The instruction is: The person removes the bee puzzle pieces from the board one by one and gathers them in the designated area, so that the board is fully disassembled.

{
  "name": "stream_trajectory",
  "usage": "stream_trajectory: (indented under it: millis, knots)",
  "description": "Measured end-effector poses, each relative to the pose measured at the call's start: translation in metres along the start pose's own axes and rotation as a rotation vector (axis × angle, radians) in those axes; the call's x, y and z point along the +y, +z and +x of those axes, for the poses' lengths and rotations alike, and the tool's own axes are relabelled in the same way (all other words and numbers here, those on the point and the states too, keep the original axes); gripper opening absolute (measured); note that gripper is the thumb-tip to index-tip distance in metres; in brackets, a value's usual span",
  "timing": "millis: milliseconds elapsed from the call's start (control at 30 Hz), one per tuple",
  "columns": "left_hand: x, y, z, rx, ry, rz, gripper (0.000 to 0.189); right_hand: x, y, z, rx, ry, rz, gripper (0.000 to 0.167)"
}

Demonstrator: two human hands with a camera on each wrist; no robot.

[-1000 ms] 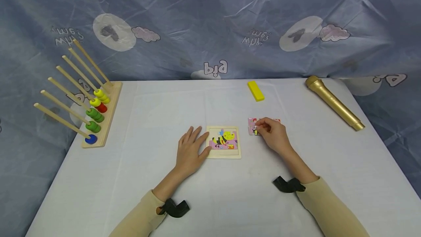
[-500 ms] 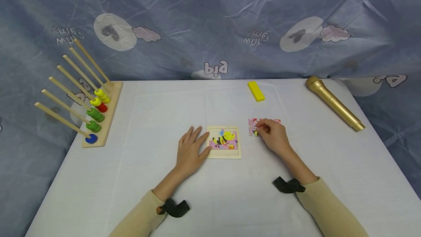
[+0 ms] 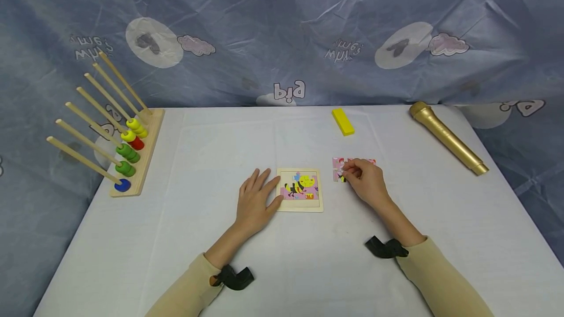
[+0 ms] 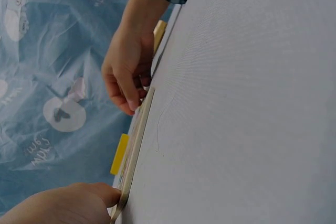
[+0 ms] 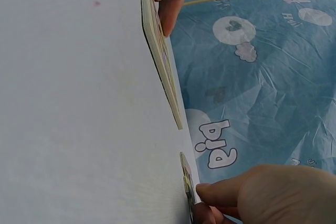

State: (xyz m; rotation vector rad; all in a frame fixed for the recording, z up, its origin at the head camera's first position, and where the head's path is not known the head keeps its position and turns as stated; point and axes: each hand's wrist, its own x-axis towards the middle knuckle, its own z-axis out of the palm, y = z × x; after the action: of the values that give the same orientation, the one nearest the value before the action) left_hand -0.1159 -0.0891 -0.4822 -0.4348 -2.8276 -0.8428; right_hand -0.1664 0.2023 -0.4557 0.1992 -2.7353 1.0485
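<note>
A square wooden puzzle tray with a bee picture lies at mid-table; a bare wood strip shows along its near inside edge. My left hand is spread flat at the tray's left side, thumb and index fingertip on its border. In the left wrist view the thumb presses the tray's edge. To the tray's right, my right hand pinches a small puzzle piece between thumb and index finger. Other pink puzzle pieces lie beneath that hand, partly hidden by it. In the right wrist view the pieces appear edge-on by the fingertips.
A yellow block lies behind the puzzle pieces. At the back right rests a gold microphone. A wooden bead rack with upright pegs and coloured beads stands at the left edge. A blue printed cloth hangs behind the white table.
The small piece at my right fingertips has shifted slightly, with less of its yellow patch showing. My left hand and the tray have stayed in place.
</note>
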Motion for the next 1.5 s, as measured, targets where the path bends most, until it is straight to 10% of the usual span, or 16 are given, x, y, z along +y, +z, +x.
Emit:
stream_trajectory:
  millis: [767, 1500]
  knots:
    - [0.001, -0.001, 0.000, 0.000, 0.002, 0.011, 0.048, -0.007, -0.002, 0.001, 0.049, -0.042, 0.094, 0.012]
    - [0.000, -0.001, 0.000, 0.015, 0.011, 0.008, 0.047, -0.072, 0.046, -0.001, -0.195, -0.196, 0.179, 0.030]
